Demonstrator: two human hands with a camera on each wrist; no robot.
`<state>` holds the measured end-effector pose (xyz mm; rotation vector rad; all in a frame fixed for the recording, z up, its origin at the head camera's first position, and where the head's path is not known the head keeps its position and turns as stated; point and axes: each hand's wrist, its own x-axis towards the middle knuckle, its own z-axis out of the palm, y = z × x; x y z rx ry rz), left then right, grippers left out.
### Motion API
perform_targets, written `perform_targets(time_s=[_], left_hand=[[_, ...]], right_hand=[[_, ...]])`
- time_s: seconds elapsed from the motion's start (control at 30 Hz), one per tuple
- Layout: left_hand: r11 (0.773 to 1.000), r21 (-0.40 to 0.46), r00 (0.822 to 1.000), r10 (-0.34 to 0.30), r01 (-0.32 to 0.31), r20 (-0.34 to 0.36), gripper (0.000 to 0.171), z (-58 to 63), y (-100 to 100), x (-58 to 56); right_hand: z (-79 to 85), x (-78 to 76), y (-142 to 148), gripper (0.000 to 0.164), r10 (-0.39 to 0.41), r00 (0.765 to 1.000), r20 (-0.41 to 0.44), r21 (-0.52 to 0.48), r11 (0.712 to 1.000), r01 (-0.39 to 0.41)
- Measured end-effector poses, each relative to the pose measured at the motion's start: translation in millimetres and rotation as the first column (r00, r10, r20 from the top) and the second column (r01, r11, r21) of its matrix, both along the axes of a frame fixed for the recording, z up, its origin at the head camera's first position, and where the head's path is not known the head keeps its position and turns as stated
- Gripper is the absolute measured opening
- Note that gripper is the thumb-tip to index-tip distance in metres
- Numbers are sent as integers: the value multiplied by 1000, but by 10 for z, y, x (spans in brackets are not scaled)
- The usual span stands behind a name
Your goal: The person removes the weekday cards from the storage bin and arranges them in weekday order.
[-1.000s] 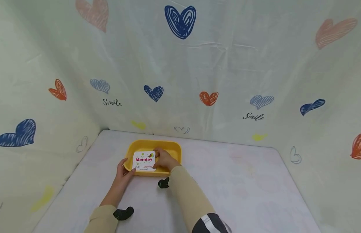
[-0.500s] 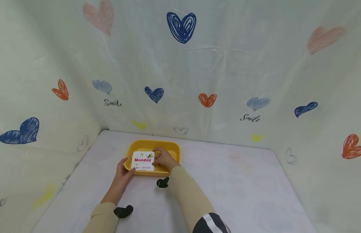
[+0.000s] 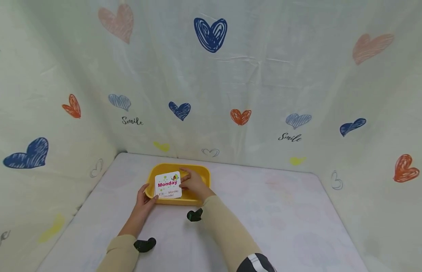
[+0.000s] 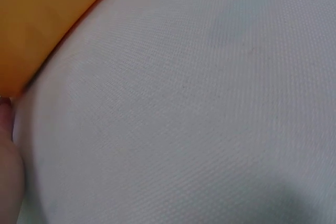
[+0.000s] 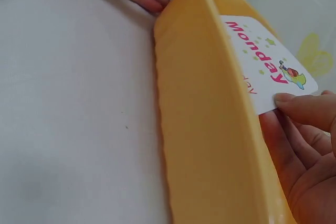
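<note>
A shallow yellow tray (image 3: 177,202) lies near the back left of the table. My left hand (image 3: 142,207) grips its front-left corner, the thumb at the front rim and the fingers along the left side. A white "Monday" flash card (image 3: 168,185) with a small cartoon figure is inside the tray, slightly turned. My right hand (image 3: 194,184) reaches over the tray and pinches the card's right edge. In the right wrist view, the thumb presses on top of the card (image 5: 257,51) and the other fingers are below it. The left wrist view catches only the tray's side (image 4: 42,19) and a bit of hand.
The table (image 3: 282,219) has a pale cloth cover. Behind it and at both sides hangs a white curtain (image 3: 265,87) printed with hearts and "Smile". Dark straps (image 3: 145,244) stick out at both wrists.
The right hand has shifted slightly, and the card's right side has risen and turned a little counterclockwise. The left hand keeps its place on the tray. The head view has shifted slightly.
</note>
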<state>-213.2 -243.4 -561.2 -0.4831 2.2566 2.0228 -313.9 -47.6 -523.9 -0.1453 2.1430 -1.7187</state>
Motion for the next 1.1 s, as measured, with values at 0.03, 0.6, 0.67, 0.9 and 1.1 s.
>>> perform_targets(time_s=[0.03,0.6,0.67,0.9,1.1], left_hand=[[1000,-2,1000,0,0,3,81,4,-1,2],[999,34,999,-4,6,-47,78,31,81,-13],[1000,20,999,-7,8,-33,79,30,88,-8],[999,24,1000,-21,21,-18,80,58,123,-16],[999,20,999,-35,36,-30,76,58,242,-33]], right_hand=[[29,2,15,55,-6,1000,-9,-1,1000,6],[257,99,523,44,-51,998,-37,-99,994,47],[270,113,612,46,-59,998,-29,-108,993,55],[340,152,1026,51,-82,996,-27,-113,990,79],[344,199,1492,54,-143,989,-22,-146,979,139]])
